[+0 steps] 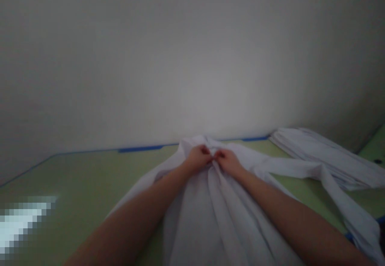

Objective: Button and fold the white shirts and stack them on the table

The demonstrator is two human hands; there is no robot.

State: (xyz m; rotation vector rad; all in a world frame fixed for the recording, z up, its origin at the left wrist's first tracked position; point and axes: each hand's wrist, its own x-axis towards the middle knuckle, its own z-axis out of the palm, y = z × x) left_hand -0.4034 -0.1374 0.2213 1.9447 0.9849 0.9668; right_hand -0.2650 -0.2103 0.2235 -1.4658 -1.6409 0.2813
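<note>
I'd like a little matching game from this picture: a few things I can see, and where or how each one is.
Things:
1. white garment
2. stack of white cloth
3. blue tape
4. table

Descriptions:
a. green surface
b. far right, untouched
c. pinched by the left hand and right hand
d. thin strip along the far edge

Pairs: 1-c, 2-b, 3-d, 4-a

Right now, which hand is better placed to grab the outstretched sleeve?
Right, probably. The right hand sits on the side where the sleeve branches off the white garment; the left hand would have to cross over it.
</note>
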